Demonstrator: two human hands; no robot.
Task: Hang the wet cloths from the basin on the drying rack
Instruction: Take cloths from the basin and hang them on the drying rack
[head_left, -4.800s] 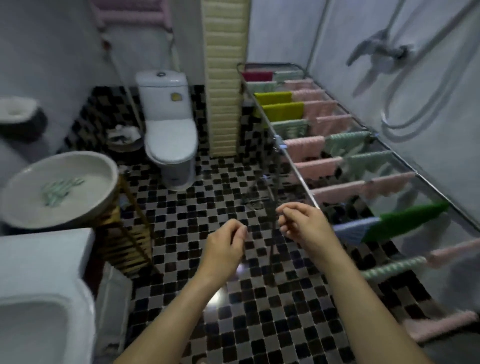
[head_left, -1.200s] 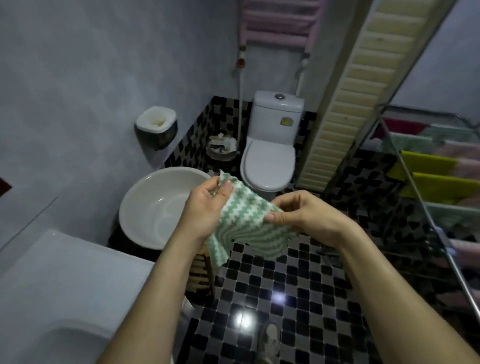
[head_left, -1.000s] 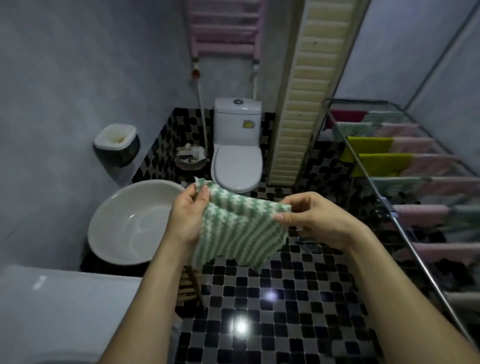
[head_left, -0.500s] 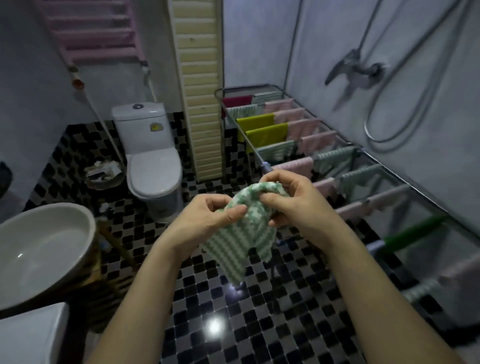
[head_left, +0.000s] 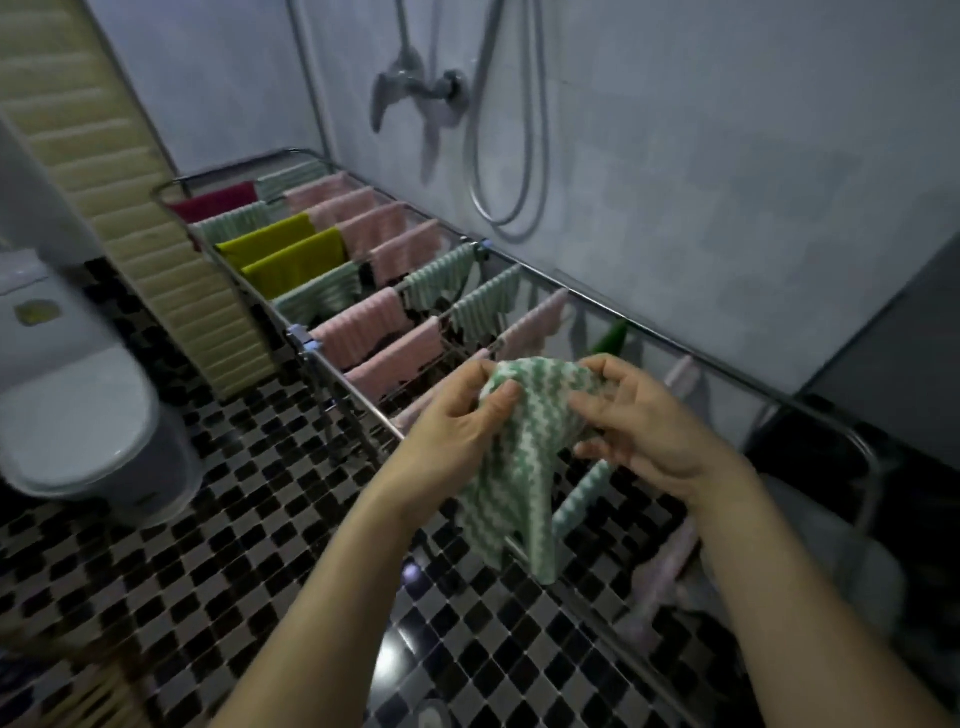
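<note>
A silver tubular metal drying rack (head_left: 727, 364) is standing on the black-and-white checkered tile floor (head_left: 234, 545). Cloths are hanging over its cross rails in two rows. At the far end, a dark red cloth (head_left: 215, 201) is hanging on the near side. Two yellow-green cloths (head_left: 270, 241) are occupying rails just behind it on that side, with pink ribbed cloths (head_left: 363, 228) opposite them. Closer in, green-and-white striped cloths (head_left: 441, 278) and more pink ribbed cloths are draping over successive rails. A blue plastic clip (head_left: 301, 335) is sitting on the near side rail. A white ceramic toilet (head_left: 78, 431) is standing on the floor at the left, well apart from the rack.
</note>
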